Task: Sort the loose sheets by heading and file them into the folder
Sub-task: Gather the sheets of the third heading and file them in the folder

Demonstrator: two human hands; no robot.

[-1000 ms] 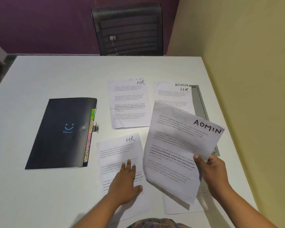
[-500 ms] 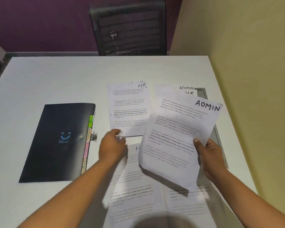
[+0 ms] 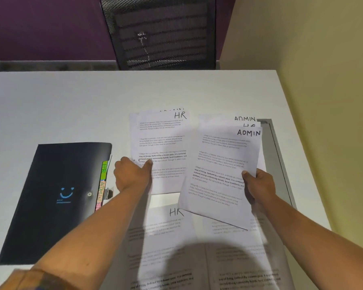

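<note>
Table point(image 3: 71, 105): white, fills most of the view; yellow wall along its right side; grey strip point(image 3: 279, 155) set into the top near that edge
Chair point(image 3: 159, 32): black mesh back, pushed in at the far edge; purple wall behind
Folder point(image 3: 57, 197): dark, closed, flat on the table's left part; blue smile mark on the cover; snap button near its right edge; coloured tabs point(image 3: 102, 181) stick out on the right, green one marked HR, orange one marked ADMIN
Near sheets point(image 3: 166, 243): flat at the near edge, partly under a round shadow; left one headed HR; right one's heading hidden
HR sheet point(image 3: 164, 141): far centre, flat, just right of the folder; another sheet under it, its heading cut off at the top edge
ADMIN sheet point(image 3: 220, 170): raised and tilted, overlapping the HR sheet's right edge; more sheets beneath it at far right, top heading ADMIN, next partly covered
Left hand point(image 3: 132, 174): pinching the HR sheet's left edge, thumb on top; fingers underneath not seen
Right hand point(image 3: 258, 185): gripping the ADMIN sheet's right edge, thumb on the printed face, fingers behind
</note>
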